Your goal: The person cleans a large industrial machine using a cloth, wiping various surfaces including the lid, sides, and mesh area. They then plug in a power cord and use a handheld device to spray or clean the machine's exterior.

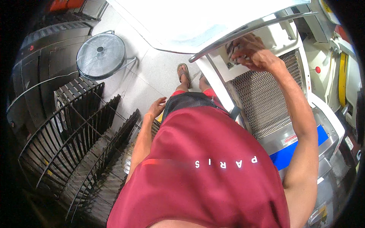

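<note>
My right hand (pixel 249 51) reaches forward over a white machine (pixel 218 70). Its fingers are curled on a small grey cloth-like wad (pixel 231 48), pressed against the white panel at the far end of a metal mesh conveyor belt (pixel 266 102). What the wad is exactly is hard to tell. A raised white cover (pixel 197 22) with a metal bar (pixel 251 27) along its edge hangs just above that hand. My left hand (pixel 156 107) hangs loose at my side with fingers apart, holding nothing, close to the black wire racks (pixel 87 129).
A round floor fan (pixel 100 55) lies on the tiled floor (pixel 152 72) at the left. Dark machinery (pixel 42 64) stands behind it. On the machine's right are a red button (pixel 318 70), a blue panel (pixel 292 152) and a yellow part (pixel 343 76). My sandalled feet (pixel 184 74) stand beside the machine.
</note>
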Demonstrator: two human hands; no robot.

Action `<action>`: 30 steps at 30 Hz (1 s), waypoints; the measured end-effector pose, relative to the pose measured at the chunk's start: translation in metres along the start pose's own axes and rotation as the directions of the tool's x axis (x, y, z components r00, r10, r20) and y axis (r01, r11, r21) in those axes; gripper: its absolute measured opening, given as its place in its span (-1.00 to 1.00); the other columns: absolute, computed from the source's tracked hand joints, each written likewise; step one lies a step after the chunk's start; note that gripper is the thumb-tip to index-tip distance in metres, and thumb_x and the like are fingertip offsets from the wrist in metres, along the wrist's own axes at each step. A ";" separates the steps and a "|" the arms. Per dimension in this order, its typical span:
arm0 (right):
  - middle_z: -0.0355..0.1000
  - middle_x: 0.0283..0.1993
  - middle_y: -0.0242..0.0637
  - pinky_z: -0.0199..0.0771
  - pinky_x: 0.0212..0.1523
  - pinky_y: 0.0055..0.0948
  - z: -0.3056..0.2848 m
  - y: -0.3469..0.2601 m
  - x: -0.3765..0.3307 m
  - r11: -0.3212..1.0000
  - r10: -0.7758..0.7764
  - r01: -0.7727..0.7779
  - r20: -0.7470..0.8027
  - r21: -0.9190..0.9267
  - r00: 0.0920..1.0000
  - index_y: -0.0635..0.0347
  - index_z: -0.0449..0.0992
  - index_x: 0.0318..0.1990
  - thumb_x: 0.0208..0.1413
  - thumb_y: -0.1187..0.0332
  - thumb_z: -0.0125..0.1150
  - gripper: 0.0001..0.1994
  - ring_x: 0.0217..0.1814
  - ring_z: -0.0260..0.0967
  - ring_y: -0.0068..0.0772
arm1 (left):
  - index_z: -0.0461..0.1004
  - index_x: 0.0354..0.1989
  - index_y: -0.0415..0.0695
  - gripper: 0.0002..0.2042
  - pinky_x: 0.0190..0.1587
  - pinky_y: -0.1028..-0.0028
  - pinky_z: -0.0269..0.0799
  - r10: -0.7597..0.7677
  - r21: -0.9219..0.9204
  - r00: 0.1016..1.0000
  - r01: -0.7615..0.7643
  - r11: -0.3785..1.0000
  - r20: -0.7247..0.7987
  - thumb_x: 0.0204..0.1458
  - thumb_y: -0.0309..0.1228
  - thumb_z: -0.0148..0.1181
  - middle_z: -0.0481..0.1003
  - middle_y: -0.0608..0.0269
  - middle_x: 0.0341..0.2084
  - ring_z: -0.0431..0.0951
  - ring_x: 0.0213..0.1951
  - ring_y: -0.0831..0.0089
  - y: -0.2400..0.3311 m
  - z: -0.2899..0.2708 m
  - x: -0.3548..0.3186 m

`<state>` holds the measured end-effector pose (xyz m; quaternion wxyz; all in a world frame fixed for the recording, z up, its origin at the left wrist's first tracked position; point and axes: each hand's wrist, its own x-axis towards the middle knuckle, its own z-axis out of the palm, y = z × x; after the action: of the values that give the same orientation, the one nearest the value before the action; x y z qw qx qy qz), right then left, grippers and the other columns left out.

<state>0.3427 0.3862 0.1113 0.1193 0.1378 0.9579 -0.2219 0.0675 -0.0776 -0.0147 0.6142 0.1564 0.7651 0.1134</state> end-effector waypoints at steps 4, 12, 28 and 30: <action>0.19 0.24 -0.36 -0.33 0.57 0.08 0.009 -0.014 -0.008 0.995 -0.053 0.052 -0.018 -0.082 0.998 -0.25 0.66 -0.23 0.08 0.16 0.15 -0.82 0.55 -0.14 -0.23 | 0.29 0.36 -0.13 -0.42 0.19 0.27 0.45 0.036 -0.098 0.999 -0.034 0.995 0.022 0.18 -0.22 0.23 0.40 -0.04 0.26 0.48 0.20 0.15 -0.007 0.003 0.009; 0.14 0.33 -0.24 -0.46 0.53 0.21 0.032 -0.015 -0.010 0.974 -0.104 0.063 -0.181 -0.217 0.978 -0.13 0.57 -0.16 0.25 0.09 -0.05 -0.74 0.58 -0.20 -0.10 | 0.31 0.36 -0.12 -0.42 0.20 0.30 0.43 0.042 -0.222 0.996 -0.023 0.975 0.080 0.17 -0.29 0.27 0.38 0.00 0.26 0.48 0.18 0.21 -0.017 0.009 0.012; 0.11 0.42 -0.34 -0.46 0.53 0.25 0.034 -0.030 -0.016 0.990 0.068 -0.082 -0.127 -0.112 0.990 -0.19 0.67 -0.22 0.20 0.12 0.12 -0.80 0.58 -0.21 -0.14 | 0.34 0.32 -0.21 -0.46 0.19 0.33 0.41 0.005 -0.228 0.998 0.009 0.974 0.058 0.28 -0.12 0.11 0.46 -0.09 0.17 0.50 0.17 0.19 -0.030 0.018 0.013; 0.10 0.45 -0.27 -0.34 0.56 0.12 0.032 -0.015 -0.022 0.988 0.050 -0.073 -0.166 -0.136 0.985 -0.11 0.66 -0.16 0.20 0.10 0.08 -0.74 0.59 -0.19 -0.12 | 0.33 0.32 -0.21 -0.46 0.20 0.32 0.40 0.038 -0.038 0.999 -0.037 0.999 0.031 0.28 -0.11 0.09 0.46 -0.08 0.18 0.48 0.18 0.19 -0.016 0.008 0.009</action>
<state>0.3639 0.3542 0.0955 0.0574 0.1761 0.9730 -0.1377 0.0717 -0.0895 -0.0307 0.6267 0.1609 0.7501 0.1369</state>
